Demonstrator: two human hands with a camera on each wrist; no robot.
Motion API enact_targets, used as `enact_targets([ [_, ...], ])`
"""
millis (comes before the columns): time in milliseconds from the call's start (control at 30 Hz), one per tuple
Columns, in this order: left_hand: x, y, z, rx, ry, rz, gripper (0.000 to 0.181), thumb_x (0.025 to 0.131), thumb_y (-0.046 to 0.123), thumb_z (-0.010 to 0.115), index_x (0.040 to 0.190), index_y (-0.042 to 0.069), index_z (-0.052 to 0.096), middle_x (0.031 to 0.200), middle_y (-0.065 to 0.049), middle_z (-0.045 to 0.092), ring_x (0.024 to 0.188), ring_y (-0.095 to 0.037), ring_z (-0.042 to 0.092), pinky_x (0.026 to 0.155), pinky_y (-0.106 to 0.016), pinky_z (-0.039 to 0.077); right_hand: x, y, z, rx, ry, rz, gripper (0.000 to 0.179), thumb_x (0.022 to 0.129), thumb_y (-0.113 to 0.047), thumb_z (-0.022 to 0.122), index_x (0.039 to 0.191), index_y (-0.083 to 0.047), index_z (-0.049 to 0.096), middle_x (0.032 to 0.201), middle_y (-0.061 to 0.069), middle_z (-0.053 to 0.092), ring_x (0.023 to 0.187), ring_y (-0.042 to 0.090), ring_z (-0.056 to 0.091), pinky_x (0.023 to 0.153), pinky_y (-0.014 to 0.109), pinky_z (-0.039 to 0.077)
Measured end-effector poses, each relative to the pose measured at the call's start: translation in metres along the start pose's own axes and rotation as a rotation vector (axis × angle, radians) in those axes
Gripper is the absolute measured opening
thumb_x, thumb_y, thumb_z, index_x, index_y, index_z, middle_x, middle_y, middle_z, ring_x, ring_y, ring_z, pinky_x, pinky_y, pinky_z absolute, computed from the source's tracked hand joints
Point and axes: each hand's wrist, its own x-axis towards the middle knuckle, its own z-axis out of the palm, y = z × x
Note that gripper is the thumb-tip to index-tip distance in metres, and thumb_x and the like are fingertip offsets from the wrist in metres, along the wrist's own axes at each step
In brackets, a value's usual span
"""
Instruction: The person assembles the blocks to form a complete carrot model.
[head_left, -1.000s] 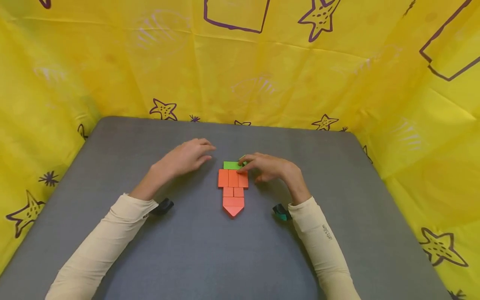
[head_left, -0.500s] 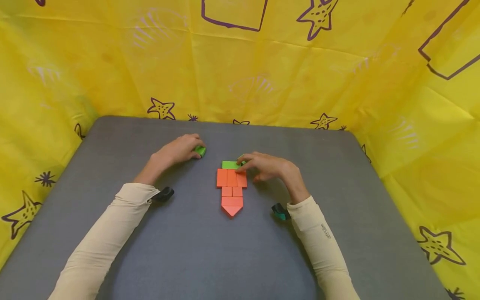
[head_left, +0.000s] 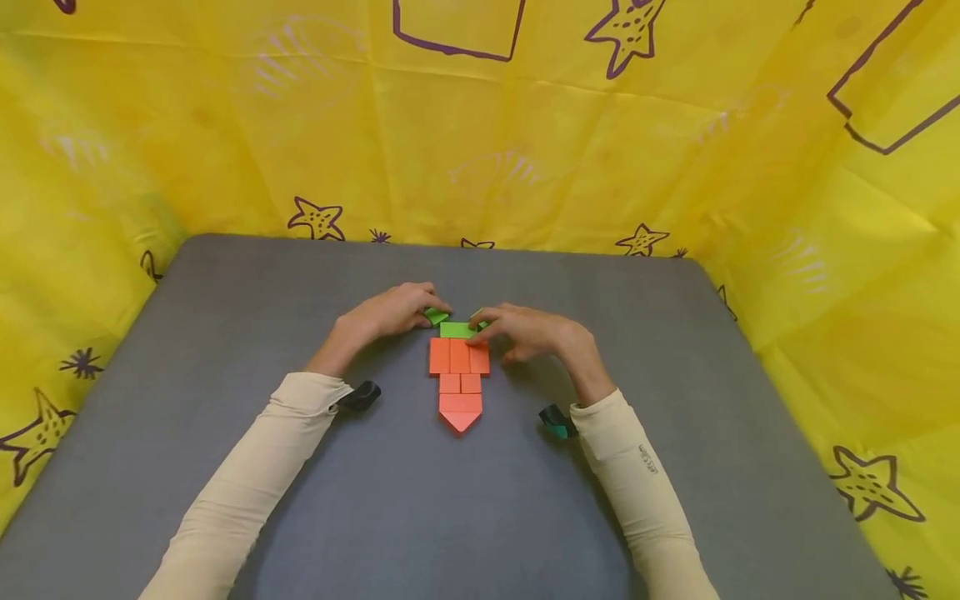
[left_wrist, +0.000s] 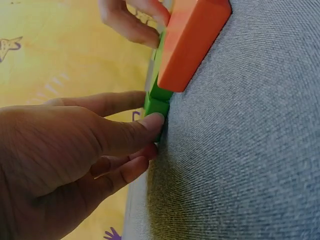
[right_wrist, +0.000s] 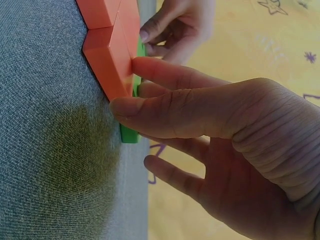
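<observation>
On the grey table, orange blocks (head_left: 460, 357) lie flat in a pointed, stepped shape, with a green block (head_left: 453, 330) against their far edge. My left hand (head_left: 390, 312) pinches a small green block (left_wrist: 157, 106) between thumb and fingers, at the left end of the green row. My right hand (head_left: 528, 332) steadies the right side: its index fingertip touches an orange block (right_wrist: 107, 60), and thumb and other fingers straddle a green block (right_wrist: 129, 134) behind it. The fingers hide part of that green block.
The grey table (head_left: 480, 508) stretches around the blocks on all sides. A yellow curtain (head_left: 420, 125) with starfish drawings hangs behind it and at both sides. A dark wrist device (head_left: 360, 396) sits at my left cuff, another wrist device (head_left: 557, 421) at the right.
My left hand, seemingly without a block a second ago, shows a green block in its fingers half a second ago and has since moved right, up to the row. The right hand stays on the blocks.
</observation>
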Motion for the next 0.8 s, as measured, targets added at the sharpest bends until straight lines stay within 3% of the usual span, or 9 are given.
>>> enact_targets([
  [200,-0.0001,-0.0001,0.0011,-0.013,0.006,-0.011,0.037,0.097,0.000,0.070,0.134,0.005,0.071,0.128,-0.018,0.069,0.120,-0.034,0.066,0.103,-0.049,0.056,-0.0003,-0.0008,-0.0009,-0.001,0.002,-0.008,0.057,0.092,-0.002,0.077,0.145,-0.018,0.064,0.157,0.009,0.050,0.143,0.034,0.047,0.120,0.050,0.042],
  [800,-0.0036,-0.0007,-0.0002,-0.012,0.004,-0.012,0.036,0.096,0.001,0.071,0.132,0.005,0.072,0.125,-0.018,0.070,0.116,-0.033,0.068,0.099,-0.048,0.057,0.0029,-0.0020,0.0002,-0.001,-0.020,0.032,0.058,0.093,-0.004,0.076,0.146,-0.022,0.063,0.158,0.005,0.048,0.144,0.032,0.045,0.120,0.052,0.042],
])
